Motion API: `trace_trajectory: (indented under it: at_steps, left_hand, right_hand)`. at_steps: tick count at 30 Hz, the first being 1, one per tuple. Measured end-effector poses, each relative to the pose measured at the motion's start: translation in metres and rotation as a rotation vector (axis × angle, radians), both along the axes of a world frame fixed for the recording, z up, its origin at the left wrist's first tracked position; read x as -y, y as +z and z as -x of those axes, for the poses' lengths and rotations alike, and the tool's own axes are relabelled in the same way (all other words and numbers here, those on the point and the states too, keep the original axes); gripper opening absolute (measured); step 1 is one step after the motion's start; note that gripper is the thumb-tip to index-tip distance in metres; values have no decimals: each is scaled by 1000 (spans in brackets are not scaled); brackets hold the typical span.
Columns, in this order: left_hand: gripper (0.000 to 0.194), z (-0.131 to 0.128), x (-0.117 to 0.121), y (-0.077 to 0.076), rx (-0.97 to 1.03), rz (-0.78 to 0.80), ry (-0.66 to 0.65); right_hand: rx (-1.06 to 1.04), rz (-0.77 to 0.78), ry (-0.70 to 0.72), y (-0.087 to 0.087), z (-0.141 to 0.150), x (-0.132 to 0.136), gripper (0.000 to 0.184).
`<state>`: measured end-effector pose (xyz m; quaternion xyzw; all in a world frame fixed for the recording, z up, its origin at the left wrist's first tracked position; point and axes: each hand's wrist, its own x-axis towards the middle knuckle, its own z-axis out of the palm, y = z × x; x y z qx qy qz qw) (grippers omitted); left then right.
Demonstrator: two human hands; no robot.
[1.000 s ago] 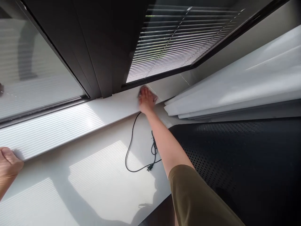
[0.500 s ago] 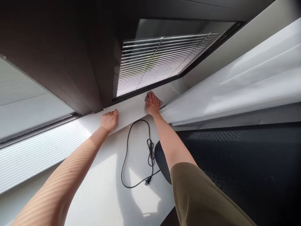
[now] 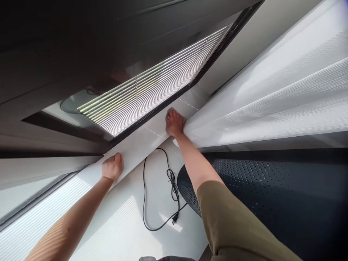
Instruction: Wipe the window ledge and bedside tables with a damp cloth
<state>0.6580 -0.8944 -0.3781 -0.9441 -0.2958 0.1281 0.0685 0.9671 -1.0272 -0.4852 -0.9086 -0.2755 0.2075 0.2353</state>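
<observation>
My right hand has slid along the white sill toward the curtain, fingers bent and pressed down on a cloth, blurred and mostly hidden beneath my palm. My left hand, loosely fisted, rests on the sill near the dark window frame; whether it holds anything, I cannot tell. Below lies a black cord.
</observation>
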Motion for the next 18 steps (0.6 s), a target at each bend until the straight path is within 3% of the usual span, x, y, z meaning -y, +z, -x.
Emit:
trace_trajectory:
  at_steps: [1, 3, 7, 9, 12, 18]
  left_hand:
    - [40, -1, 0, 0, -14, 1, 9]
    - [38, -12, 1, 1, -55, 32, 23]
    - [31, -66, 6, -3, -129, 216, -73]
    - [30, -94, 9, -7, -168, 302, -169]
    - [31, -115, 11, -12, -228, 332, -230]
    - [35, -110, 5, -24, -245, 305, -224]
  right_hand:
    - [-2, 29, -73, -4, -12, -1, 56]
    - [4, 25, -116, -4, -7, -8, 56]
    - [23, -109, 164, 11, 54, -24, 55]
    - [24, -121, 217, 9, 57, -25, 55]
    - [41, -82, 93, -6, 9, -19, 55]
    - [119, 17, -122, -52, -115, -12, 54]
